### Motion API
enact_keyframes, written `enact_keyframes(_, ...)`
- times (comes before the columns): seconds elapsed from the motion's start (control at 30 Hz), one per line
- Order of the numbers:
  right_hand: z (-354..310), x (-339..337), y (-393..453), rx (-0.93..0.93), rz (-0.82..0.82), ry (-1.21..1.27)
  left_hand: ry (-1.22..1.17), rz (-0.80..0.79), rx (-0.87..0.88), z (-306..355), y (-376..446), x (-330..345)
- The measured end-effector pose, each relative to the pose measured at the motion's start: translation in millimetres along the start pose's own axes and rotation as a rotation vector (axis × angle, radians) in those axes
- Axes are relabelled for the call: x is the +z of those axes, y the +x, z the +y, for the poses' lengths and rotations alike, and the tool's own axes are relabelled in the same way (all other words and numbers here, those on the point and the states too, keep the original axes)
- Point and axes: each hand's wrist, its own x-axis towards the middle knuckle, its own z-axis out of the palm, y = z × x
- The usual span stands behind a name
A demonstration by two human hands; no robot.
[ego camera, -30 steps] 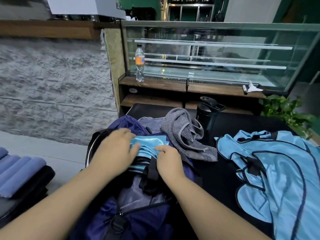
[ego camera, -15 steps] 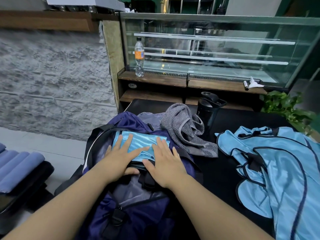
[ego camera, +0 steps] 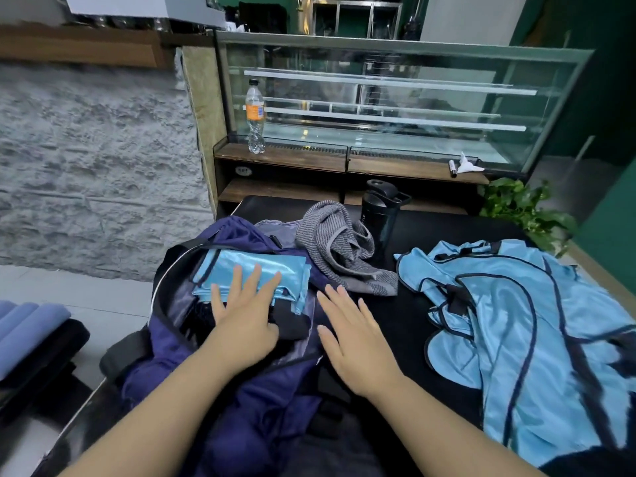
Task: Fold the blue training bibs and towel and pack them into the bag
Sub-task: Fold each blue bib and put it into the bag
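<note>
At the centre of the frame, a folded blue bib [ego camera: 254, 273] lies in the open mouth of a navy bag [ego camera: 227, 380] that sits on a black table [ego camera: 406, 315]. The left hand [ego camera: 246, 321] lies flat on the near edge of that bib, fingers straight and spread, pressing down rather than gripping. The right hand [ego camera: 354, 335] is just to the right of it, over the bag's right edge, fingers straight and slightly fanned, holding nothing; whether it touches the bag cannot be told. Just above and right of the bag, a grey striped towel [ego camera: 340, 249] lies crumpled and unfolded on the table, touching the bag's far rim. A black bottle [ego camera: 382, 215] stands upright just behind the towel. Across the right side of the frame, unfolded blue bibs [ego camera: 537, 335] with dark trim lie spread in a loose heap on the table, well apart from the bag.
</note>
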Motion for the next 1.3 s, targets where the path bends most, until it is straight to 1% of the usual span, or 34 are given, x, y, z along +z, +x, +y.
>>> enact_keyframes(0.07,16,-1,-25,0.005,0.057,-0.002,-0.102,0.105,0.06,24,-20,7)
enact_keyframes(0.13,35,-1,-50,0.04,0.134,-0.019,-0.188,0.176,0.15,45,-37,19)
enact_keyframes(0.23,69,0,-92,0.146,0.229,-0.071,-0.309,0.196,0.253,70,-61,48)
enact_keyframes(0.33,100,-3,-136,0.355,0.272,-0.118,-0.391,0.158,0.312,83,-81,80)
enact_keyframes(0.4,119,-9,-162,0.547,0.274,-0.147,-0.388,0.111,0.326,84,-91,98)
enact_keyframes(0.47,132,-19,-181,0.771,0.227,-0.147,-0.385,0.07,0.326,82,-100,110)
enact_keyframes(0.53,140,-27,-194,0.907,0.172,-0.113,-0.391,0.034,0.301,81,-109,114)
enact_keyframes(0.6,141,-31,-205,0.909,0.164,-0.04,-0.371,-0.009,0.296,83,-117,112)
enact_keyframes(0.67,139,-34,-214,0.876,0.223,0.004,-0.389,-0.031,0.288,89,-125,108)
enact_keyframes(0.73,133,-36,-218,0.878,0.271,0.067,-0.47,-0.039,0.246,97,-132,103)
enact_keyframes(0.8,121,-42,-218,0.899,0.33,0.249,-0.595,-0.054,0.177,104,-139,95)
enact_keyframes(0.87,105,-49,-217,0.895,0.406,0.425,-0.675,-0.059,0.153,111,-147,85)
enact_keyframes(0.93,84,-58,-215,0.83,0.483,0.53,-0.708,-0.057,0.18,118,-154,76)
enact_keyframes(1.0,58,-70,-212,0.744,0.519,0.626,-0.738,-0.07,0.22,127,-161,66)
enact_keyframes(1.1,17,-89,-209,0.639,0.468,0.762,-0.798,-0.121,0.269,140,-174,55)
enact_keyframes(1.2,-16,-103,-210,0.56,0.366,0.876,-0.874,-0.147,0.306,150,-185,49)
enact_keyframes(1.3,-38,-110,-215,0.512,0.276,0.893,-1.015,-0.168,0.326,152,-197,37)
